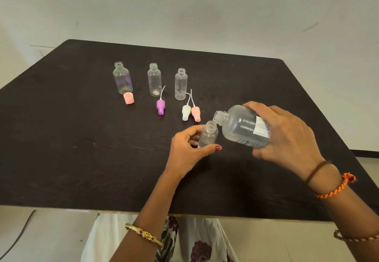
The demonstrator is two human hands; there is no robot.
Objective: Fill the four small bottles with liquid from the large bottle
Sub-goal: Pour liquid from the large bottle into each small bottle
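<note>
Dark wood table point(82, 138): holds every loose item; its near edge runs across the lower part of the view.
Large bottle point(244, 127): clear plastic with a white label, tipped over to the left, its open mouth just above and touching or nearly touching the mouth of the small bottle below; I cannot tell whether liquid is running out.
Right hand point(287, 136): wraps the large bottle from the right, fingers curled over its far side and thumb under the near side, grasping it clear of the table.
Small bottle in hand point(208, 135): clear, uncapped, leaning slightly, with its base at or near the table.
Left hand point(188, 151): grasps this small bottle from the left, thumb across the front low down, fingers curled behind it.
Three other small bottles: uncapped and upright in a row at the far side of the table, the left bottle point(122, 79), the middle bottle point(154, 80) and the right bottle point(180, 84), each apart from the next.
Pink cap point(128, 98): stands just in front of the left bottle.
Purple sprayer top point(160, 106): lies in front of the middle bottle, its thin tube pointing away.
White sprayer top point(186, 113) and pink sprayer top point(195, 114): lie side by side, touching, in front of the right bottle.
Wrists: gold bangle point(144, 235) on the left, orange thread band point(336, 187) on the right.
</note>
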